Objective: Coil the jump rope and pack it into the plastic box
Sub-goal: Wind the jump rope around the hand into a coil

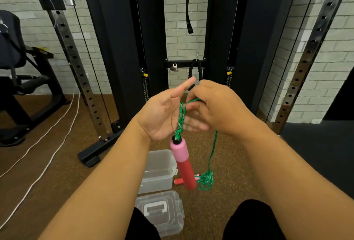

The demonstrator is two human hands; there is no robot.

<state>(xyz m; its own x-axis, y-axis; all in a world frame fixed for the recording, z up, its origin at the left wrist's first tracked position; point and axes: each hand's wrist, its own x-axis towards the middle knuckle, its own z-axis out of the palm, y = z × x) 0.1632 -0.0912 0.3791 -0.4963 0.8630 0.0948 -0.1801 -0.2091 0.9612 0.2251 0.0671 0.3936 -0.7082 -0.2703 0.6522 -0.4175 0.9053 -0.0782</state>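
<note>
A green jump rope [212, 149] loops over the fingers of my left hand [164, 113], whose palm faces up with the fingers spread. Its pink and red foam handle [183, 165] hangs straight down below that hand. My right hand [216, 105] pinches the rope just right of the left palm. From there the rope drops to a tangled heap [206, 181] on the floor beside the second handle [179, 181]. The clear plastic box [159, 170] stands open on the floor below my hands, and its lid [161, 211] lies nearer to me.
A black cable machine [183, 38] stands straight ahead against a white brick wall. Perforated steel uprights [76, 63] rise at left and right. A bench [17, 63] is at far left, and white cords [47, 134] run across the brown floor.
</note>
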